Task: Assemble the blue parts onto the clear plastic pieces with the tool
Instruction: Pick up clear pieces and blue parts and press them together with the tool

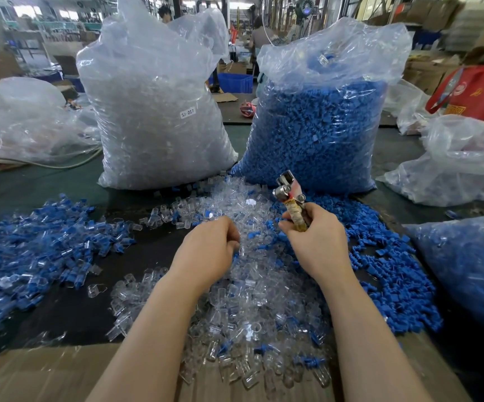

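A heap of clear plastic pieces [249,300] lies on the dark table right in front of me. Loose blue parts [391,271] spread along its right side. My right hand [316,242] is closed around the taped handles of a metal plier-like tool [288,192], whose jaws point up and away above the heap. My left hand [209,250] rests fingers-down in the clear pieces, fingertips curled into the pile with a bit of blue showing at them; what they hold is hidden. A pile of assembled blue-and-clear pieces [37,248] lies at the left.
Two tall plastic bags stand behind the heap: clear pieces [153,117] on the left, blue parts [322,120] on the right. Another bag of blue parts [467,268] lies at the right edge. Cardboard [46,372] covers the table's near edge. Crumpled bags lie on both sides.
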Demonstrator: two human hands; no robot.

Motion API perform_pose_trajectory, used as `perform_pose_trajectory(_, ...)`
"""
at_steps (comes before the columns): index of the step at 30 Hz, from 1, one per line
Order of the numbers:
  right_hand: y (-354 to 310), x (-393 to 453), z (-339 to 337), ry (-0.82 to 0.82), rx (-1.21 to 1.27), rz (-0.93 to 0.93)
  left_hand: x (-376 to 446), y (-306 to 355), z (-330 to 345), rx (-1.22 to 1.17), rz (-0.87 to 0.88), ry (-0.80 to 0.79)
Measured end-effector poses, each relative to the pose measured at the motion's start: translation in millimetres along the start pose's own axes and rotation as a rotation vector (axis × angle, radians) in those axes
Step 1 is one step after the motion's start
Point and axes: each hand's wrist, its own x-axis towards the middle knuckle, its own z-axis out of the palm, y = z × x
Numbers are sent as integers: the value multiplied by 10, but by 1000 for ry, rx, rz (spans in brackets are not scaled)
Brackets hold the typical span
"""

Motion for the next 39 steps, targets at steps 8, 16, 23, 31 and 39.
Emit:
perform_pose_trajectory(8, -5, -13, 9, -38, 116, -93, -10, 102, 1, -390, -31, 170)
perform_pose_trajectory(16, -34, -47, 31, -28, 246, -186, -29, 296, -10, -1222, -236, 74)
perform_pose_trajectory(23, -42, -44, 56, -33, 285, -202, -41, 341, -13, -1439, -322, 95)
perform_pose_trajectory(31, -71, -63, 54, -41, 280, -220, -91, 398, -2, -1180, -253, 225)
perform_pose_trajectory(39, -81, -66, 67, -7, 224, -236, -112, 458, 32, -896, -158, 347)
